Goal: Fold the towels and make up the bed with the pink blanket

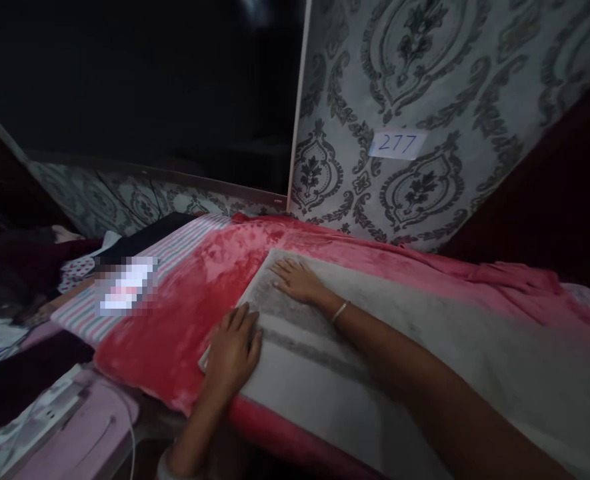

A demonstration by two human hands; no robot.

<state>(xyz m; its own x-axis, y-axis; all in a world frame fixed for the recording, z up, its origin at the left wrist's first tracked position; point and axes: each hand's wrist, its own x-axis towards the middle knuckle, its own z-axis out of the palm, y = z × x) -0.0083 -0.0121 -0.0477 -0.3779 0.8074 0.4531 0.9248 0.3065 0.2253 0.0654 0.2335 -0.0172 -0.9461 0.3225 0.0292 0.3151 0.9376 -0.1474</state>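
A long grey piece of fabric [319,400] with a soft nap lies spread over a red plush blanket [165,340]. Darker brushed patches and a dark stripe show near its left end. My right hand [299,281] is pressed flat on the far left part of the grey fabric, fingers spread, with a thin bracelet on the wrist. At the fabric's left edge rests my left hand [233,347], palm down, its fingers stretched along the cloth and the thumb apart. Neither hand grips anything visible.
A striped cloth [189,243] lies left of the blanket, with a blurred-out bright object [127,287] on it. A power strip [49,417] and cables sit at the lower left. Behind stand a large dark screen [149,87] and a patterned wall with a "277" paper [397,144].
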